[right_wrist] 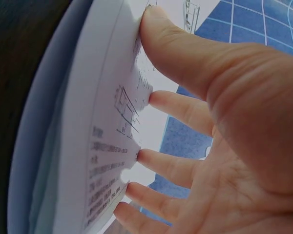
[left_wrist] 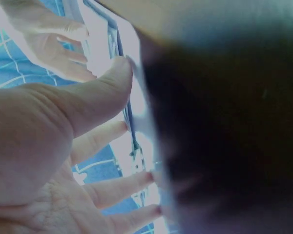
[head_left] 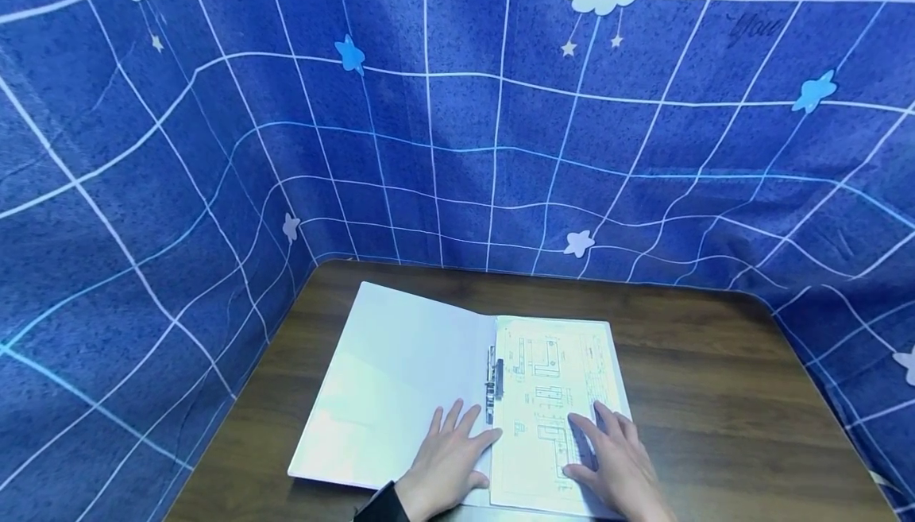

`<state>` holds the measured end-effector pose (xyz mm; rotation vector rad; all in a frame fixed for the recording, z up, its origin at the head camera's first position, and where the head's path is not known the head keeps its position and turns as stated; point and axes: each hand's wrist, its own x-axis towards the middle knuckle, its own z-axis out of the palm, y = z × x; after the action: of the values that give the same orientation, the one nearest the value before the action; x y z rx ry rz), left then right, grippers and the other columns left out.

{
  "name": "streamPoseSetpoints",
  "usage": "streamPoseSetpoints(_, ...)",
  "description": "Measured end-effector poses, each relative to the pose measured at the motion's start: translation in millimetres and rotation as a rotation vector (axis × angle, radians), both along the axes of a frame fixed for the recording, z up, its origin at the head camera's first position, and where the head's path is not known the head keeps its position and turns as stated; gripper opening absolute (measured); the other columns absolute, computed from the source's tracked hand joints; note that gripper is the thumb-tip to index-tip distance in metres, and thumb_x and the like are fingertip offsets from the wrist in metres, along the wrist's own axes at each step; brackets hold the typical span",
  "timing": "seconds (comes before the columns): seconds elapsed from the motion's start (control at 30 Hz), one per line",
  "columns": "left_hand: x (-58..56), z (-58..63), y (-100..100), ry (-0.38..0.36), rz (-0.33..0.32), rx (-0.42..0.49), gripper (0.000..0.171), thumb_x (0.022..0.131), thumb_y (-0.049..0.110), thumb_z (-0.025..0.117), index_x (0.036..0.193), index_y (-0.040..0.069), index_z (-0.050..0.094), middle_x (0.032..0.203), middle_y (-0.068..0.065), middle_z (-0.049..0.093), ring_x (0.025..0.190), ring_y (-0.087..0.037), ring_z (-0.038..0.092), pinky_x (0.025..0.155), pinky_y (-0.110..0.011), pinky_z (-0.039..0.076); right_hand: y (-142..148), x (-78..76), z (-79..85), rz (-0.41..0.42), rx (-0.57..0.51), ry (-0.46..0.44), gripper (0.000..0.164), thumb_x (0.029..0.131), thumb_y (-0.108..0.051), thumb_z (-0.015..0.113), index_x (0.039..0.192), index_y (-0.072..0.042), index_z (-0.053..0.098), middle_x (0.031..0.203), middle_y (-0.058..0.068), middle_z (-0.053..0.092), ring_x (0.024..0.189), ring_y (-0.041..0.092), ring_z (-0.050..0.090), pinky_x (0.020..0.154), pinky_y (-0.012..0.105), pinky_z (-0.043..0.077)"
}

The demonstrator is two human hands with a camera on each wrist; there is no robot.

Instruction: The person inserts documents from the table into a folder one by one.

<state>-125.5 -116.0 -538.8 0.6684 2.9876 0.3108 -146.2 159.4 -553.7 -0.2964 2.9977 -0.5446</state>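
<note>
A white binder [head_left: 400,379] lies spread on the table, with a metal clip [head_left: 491,383] along its spine. On its right side is a stack of paper sheets [head_left: 529,419] printed with line drawings and text. My left hand [head_left: 445,462] rests near the spine with its fingers spread, one fingertip at the edge of the sheets. Fingertips of my right hand [head_left: 615,458] touch the top sheet toward its lower right. In the right wrist view the right hand's fingers [right_wrist: 176,165] reach the page spread apart. The left wrist view shows the left thumb [left_wrist: 102,97] by the sheets' edge.
The brown wooden table [head_left: 729,403] extends to the right of the binder and behind it. A blue curtain [head_left: 457,125] with a white grid, stars and clouds hangs around the table's far and side edges.
</note>
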Motion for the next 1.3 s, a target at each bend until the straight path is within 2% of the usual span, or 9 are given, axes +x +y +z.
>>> streamPoseSetpoints(0.1,-6.5,5.0,-2.5,0.027,-0.017,0.030,0.057,0.086,0.039,0.080,0.138,0.022,0.066,0.144,-0.018,0.058,0.134,-0.044,0.052,0.104,-0.064,0.043,0.9,0.3,1.6,0.003,-0.002,0.012,0.072,0.075,-0.041,0.090,0.138,-0.017,0.064,0.153,0.030,0.042,0.136,0.060,0.036,0.096,0.076,0.038)
streamPoseSetpoints(0.17,-15.2,9.8,-4.6,0.037,-0.017,0.067,0.053,0.090,0.035,0.076,0.139,0.018,0.065,0.141,-0.019,0.059,0.127,-0.040,0.058,0.099,-0.058,0.049,2.2,0.5,2.7,0.008,-0.007,0.023,0.072,0.075,-0.040,0.090,0.138,-0.016,0.064,0.153,0.030,0.042,0.136,0.060,0.036,0.096,0.076,0.039)
streamPoseSetpoints(0.23,-28.9,15.5,-5.8,0.036,-0.011,0.117,0.049,0.094,0.030,0.072,0.140,0.014,0.063,0.138,-0.019,0.062,0.121,-0.036,0.063,0.094,-0.053,0.054,3.8,0.8,3.7,0.011,-0.012,0.035,0.072,0.075,-0.039,0.090,0.138,-0.016,0.064,0.153,0.031,0.042,0.135,0.061,0.036,0.095,0.076,0.039)
streamPoseSetpoints(0.37,-64.5,25.0,-6.6,0.024,0.022,0.199,0.044,0.099,0.024,0.068,0.140,0.008,0.062,0.129,-0.016,0.068,0.113,-0.031,0.068,0.089,-0.048,0.058,5.7,0.5,4.0,0.009,-0.005,0.040,0.072,0.075,-0.040,0.090,0.138,-0.016,0.064,0.152,0.031,0.042,0.135,0.061,0.037,0.095,0.076,0.040)
streamPoseSetpoints(0.53,-102.8,21.1,-4.9,0.026,0.099,0.162,0.041,0.102,0.024,0.064,0.141,0.009,0.062,0.125,-0.014,0.072,0.112,-0.032,0.069,0.086,-0.047,0.058,4.4,2.1,1.0,0.024,0.004,0.049,0.071,0.075,-0.043,0.089,0.137,-0.018,0.065,0.151,0.028,0.045,0.134,0.059,0.039,0.094,0.076,0.042)
streamPoseSetpoints(0.67,-120.9,12.7,-2.0,0.029,0.131,0.101,0.039,0.102,0.026,0.065,0.138,0.011,0.064,0.117,-0.014,0.073,0.105,-0.032,0.071,0.078,-0.047,0.059,2.7,5.4,-1.4,0.047,-0.020,0.082,0.071,0.074,-0.042,0.089,0.135,-0.016,0.066,0.150,0.029,0.046,0.131,0.059,0.042,0.093,0.075,0.043)
streamPoseSetpoints(0.8,-130.1,6.5,1.3,0.047,0.142,0.067,0.032,0.100,0.026,0.067,0.130,0.014,0.068,0.106,-0.012,0.074,0.095,-0.029,0.072,0.069,-0.046,0.058,1.1,7.8,-2.6,0.050,-0.035,0.096,0.071,0.073,-0.041,0.090,0.135,-0.016,0.066,0.150,0.029,0.047,0.130,0.058,0.044,0.093,0.074,0.044)
streamPoseSetpoints(0.97,-134.5,2.1,4.9,0.078,0.168,0.041,0.024,0.099,0.025,0.070,0.121,0.016,0.071,0.093,-0.009,0.071,0.078,-0.025,0.068,0.058,-0.042,0.054,0.6,9.3,-2.5,0.047,-0.040,0.088,0.071,0.073,-0.040,0.090,0.135,-0.015,0.065,0.150,0.030,0.046,0.130,0.059,0.043,0.093,0.076,0.043)
streamPoseSetpoints(1.3,-137.4,3.8,12.0,0.101,0.176,0.012,0.030,0.097,0.028,0.072,0.124,0.016,0.071,0.091,-0.007,0.070,0.072,-0.020,0.063,0.058,-0.037,0.052,3.0,7.1,-2.0,0.026,-0.031,0.082,0.072,0.073,-0.042,0.090,0.136,-0.016,0.065,0.151,0.029,0.046,0.132,0.059,0.041,0.096,0.075,0.040)
